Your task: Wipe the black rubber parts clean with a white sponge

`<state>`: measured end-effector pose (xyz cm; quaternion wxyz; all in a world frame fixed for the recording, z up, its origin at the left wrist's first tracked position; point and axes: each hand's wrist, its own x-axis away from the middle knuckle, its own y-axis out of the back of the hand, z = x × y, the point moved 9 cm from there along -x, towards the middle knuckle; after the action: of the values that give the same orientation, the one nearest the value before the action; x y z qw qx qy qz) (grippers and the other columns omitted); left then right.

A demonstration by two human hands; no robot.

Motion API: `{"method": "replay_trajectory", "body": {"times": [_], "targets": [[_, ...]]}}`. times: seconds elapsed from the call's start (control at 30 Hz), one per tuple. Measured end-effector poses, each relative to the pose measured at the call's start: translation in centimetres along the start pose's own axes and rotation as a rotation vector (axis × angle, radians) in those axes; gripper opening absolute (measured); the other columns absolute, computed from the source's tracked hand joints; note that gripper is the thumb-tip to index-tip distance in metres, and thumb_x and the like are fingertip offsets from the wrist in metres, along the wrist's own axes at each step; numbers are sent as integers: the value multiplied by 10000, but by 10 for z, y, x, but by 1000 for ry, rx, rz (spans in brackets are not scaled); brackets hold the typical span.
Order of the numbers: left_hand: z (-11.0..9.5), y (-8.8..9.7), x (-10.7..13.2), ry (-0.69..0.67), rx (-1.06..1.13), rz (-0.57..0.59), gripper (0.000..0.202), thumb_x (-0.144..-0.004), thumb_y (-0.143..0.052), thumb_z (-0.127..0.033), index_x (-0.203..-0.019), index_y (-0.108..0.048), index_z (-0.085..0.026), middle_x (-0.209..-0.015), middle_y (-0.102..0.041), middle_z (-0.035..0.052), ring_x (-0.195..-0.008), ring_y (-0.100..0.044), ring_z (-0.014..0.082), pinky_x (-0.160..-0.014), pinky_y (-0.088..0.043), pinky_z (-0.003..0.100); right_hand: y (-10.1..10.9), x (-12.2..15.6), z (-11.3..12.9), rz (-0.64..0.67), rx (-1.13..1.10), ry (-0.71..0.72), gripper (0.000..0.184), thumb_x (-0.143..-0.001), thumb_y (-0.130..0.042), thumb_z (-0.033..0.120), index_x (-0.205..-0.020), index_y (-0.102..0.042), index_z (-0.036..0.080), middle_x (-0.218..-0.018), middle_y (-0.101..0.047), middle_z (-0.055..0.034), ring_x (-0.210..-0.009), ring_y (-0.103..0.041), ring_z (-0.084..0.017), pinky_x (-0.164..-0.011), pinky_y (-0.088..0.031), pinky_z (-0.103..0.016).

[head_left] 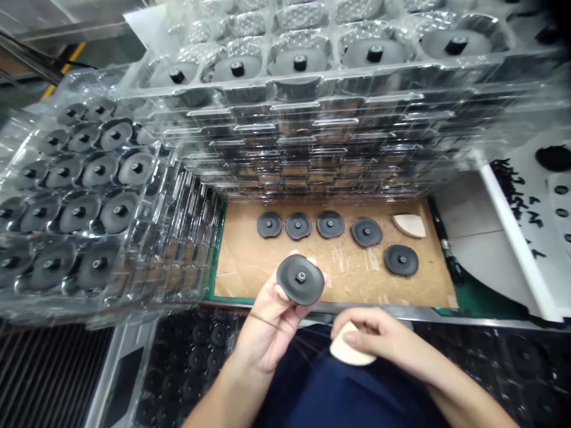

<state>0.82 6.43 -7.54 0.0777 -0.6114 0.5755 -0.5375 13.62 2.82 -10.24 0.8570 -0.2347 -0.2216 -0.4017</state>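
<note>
My left hand (279,324) is closed around a dark grey disc-shaped part (292,291) with a raised stub at its centre, its dished face turned up toward me. Lower and to the right, my right hand (379,339) pinches a cream wedge-shaped sponge pad (350,352), which is apart from the part. Beyond my hands, several similar dark discs lie spaced out on a brown cardboard sheet (250,267), among them one disc (405,267) at the right. A second pale wedge pad (410,226) rests near the sheet's back right corner.
Tall stacked clear plastic trays (307,107) holding dark discs rise behind the sheet. Another tray stack (151,196) stands at the left. At the right, a white-edged bin wall (517,238) borders a surface with small black pieces (508,184). A dark pen-like tool (444,241) lies by the sheet.
</note>
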Motion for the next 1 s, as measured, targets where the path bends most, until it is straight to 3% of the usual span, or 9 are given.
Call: {"method": "replay_trajectory", "body": {"times": [0.07, 0.17, 0.27, 0.33, 0.47, 0.6, 0.77, 0.87, 1.0], "targets": [[2, -3, 0, 12, 14, 17, 408, -761, -668, -123, -1156, -615, -213, -1109, -706, 56, -984, -676, 217, -891, -534, 305, 15, 3, 5, -190, 0, 38, 349, -824, -564, 487, -928, -643, 163, -811, -658, -37, -693, -594, -149, -596, -442, -235], [4, -5, 1, -5, 17, 10, 338, -791, -638, -131, -1122, -641, -205, -1071, -720, 58, -985, -673, 203, -896, -533, 314, 34, 15, 56, -511, 25, 261, 222, -847, -576, 388, -968, -637, 212, -907, -680, -35, -791, -630, -164, -667, -486, -248], [5, -4, 3, -32, -22, -8, 336, -785, -646, -131, -1113, -645, -206, -1078, -713, 60, -971, -667, 176, -864, -540, 281, 20, 27, 123, -647, 226, 581, 161, -875, -539, 264, -998, -636, 223, -917, -676, -36, -810, -631, -159, -689, -496, -256], [6, 0, 5, -39, -70, -39, 371, -759, -681, -160, -1125, -639, -204, -1077, -707, 69, -952, -665, 176, -839, -540, 261, -1, 25, 149, -627, 429, 702, 191, -883, -491, 186, -1011, -633, 187, -922, -669, -58, -832, -624, -164, -720, -497, -275], [8, 11, 6, -52, -134, -111, 411, -717, -719, -164, -1117, -638, -213, -1035, -707, 57, -899, -668, 169, -798, -538, 239, -30, -4, 145, -370, 632, 574, 201, -868, -484, 100, -920, -658, 185, -817, -662, -9, -723, -615, -115, -662, -477, -224], [12, 3, 6, -25, -138, -90, 280, -706, -729, -158, -983, -688, -173, -842, -719, 34, -813, -667, 137, -748, -534, 191, -18, 7, 155, -608, 558, 732, 221, -889, -459, 130, -1011, -642, 115, -918, -663, -76, -838, -618, -148, -753, -478, -257], [8, -2, 9, 17, -70, -90, 429, -615, -783, -106, -1017, -685, -217, -959, -731, 16, -847, -675, 119, -732, -538, 162, -20, 15, 136, -315, 515, 530, 174, -864, -521, 124, -906, -674, 196, -775, -650, 18, -645, -583, -76, -571, -437, -171], [6, -8, 11, 15, -36, -48, 411, -608, -788, -111, -994, -702, -224, -959, -736, 5, -835, -677, 107, -733, -536, 149, -3, 28, 133, -422, 618, 456, 164, -854, -541, 129, -902, -676, 208, -758, -656, 23, -598, -563, -74, -539, -415, -186], [6, -10, 13, -4, -77, -65, 385, -660, -749, -124, -1030, -697, -215, -963, -737, 13, -855, -685, 148, -751, -548, 207, -9, 40, 165, -590, 864, 840, 228, -907, -468, 141, -950, -684, 200, -795, -687, -26, -691, -551, -141, -667, -426, -292]]}}
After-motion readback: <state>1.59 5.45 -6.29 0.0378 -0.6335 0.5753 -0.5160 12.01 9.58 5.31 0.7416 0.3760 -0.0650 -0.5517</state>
